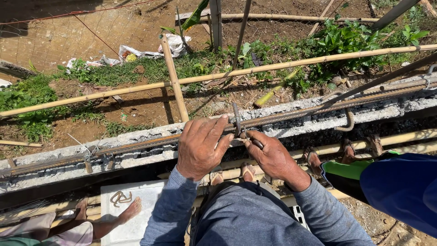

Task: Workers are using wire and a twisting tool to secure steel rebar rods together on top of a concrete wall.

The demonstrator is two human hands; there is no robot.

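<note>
Both hands at the rebar (136,146): left hand (200,148) clamped over it, right hand (272,157) pinching tie wire (238,122); overtwisting might snap it.

Both arms were covered to the wrists by long sleeves of a faded grey-blue knit, creased along the forearms and gathered slightly at the cuffs. The left hand (199,146) and the right hand (273,157) were left bare: no gloves, rings or watch could be seen. The fingers (218,130) were marked with dust. Below the arms, grey-blue cloth of a similar shade was worn over the lap.
</note>
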